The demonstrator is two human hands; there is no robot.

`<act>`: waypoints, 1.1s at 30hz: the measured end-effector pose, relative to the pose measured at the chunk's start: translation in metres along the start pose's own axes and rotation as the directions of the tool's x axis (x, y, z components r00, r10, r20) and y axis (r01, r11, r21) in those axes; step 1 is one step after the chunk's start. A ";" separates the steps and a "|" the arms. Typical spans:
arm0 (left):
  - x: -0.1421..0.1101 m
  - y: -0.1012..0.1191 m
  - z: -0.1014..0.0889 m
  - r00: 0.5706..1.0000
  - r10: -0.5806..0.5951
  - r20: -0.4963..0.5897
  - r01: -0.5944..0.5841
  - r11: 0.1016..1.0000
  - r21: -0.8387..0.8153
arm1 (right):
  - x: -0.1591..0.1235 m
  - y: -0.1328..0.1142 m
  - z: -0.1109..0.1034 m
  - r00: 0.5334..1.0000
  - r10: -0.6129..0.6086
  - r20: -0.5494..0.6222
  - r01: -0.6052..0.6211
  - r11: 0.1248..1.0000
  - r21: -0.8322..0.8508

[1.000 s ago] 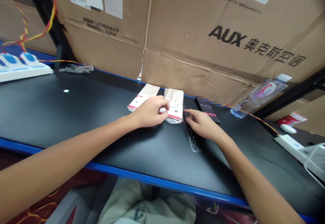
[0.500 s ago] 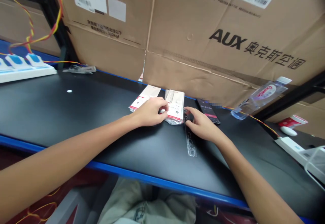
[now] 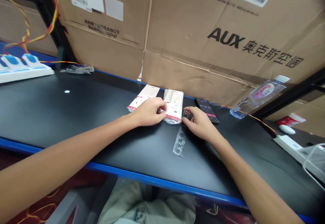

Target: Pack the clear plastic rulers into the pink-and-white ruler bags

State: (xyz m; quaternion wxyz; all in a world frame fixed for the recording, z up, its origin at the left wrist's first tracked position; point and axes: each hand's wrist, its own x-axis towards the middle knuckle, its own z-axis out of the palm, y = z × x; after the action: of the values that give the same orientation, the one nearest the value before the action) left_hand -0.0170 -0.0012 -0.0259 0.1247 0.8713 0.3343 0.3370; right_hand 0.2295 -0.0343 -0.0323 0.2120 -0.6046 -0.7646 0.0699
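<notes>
My left hand lies curled on a stack of white and red packets at the back of the black shelf, fingertips pinching the edge of the top packet. My right hand pinches the upper end of a clear plastic strip with round pockets, which slants down to the left on the shelf. A second white packet pokes out behind my left hand. A dark phone lies just beyond my right hand.
Large cardboard boxes wall off the back. A clear water bottle leans at the right, over a white power strip and a white mouse. Another white strip with blue plugs sits far left. Blue shelf edge in front.
My right hand has swung the clear strip's lower end leftward, from pointing down-right to slanting down-left. My left hand has stayed on the packets.
</notes>
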 end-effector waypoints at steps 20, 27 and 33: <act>-0.009 0.041 0.001 0.981 0.163 -0.104 -0.182 0.960 -0.211 | 0.007 0.003 0.009 0.999 0.005 -0.050 -0.012 0.989 -0.144; -0.032 0.069 0.026 0.911 0.380 0.162 -0.351 0.919 -0.181 | 0.007 -0.001 0.011 0.994 0.051 -0.096 -0.069 0.978 -0.197; -0.027 0.062 0.031 0.879 0.336 0.337 -0.322 0.942 -0.099 | 0.013 0.001 0.011 0.992 0.081 -0.099 -0.101 0.971 -0.218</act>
State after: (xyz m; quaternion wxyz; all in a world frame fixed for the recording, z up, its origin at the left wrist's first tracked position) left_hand 0.0195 -0.0654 -0.0350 0.1404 0.9585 0.1471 0.2000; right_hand 0.2232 -0.0197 -0.0396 0.1734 -0.6617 -0.7286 -0.0338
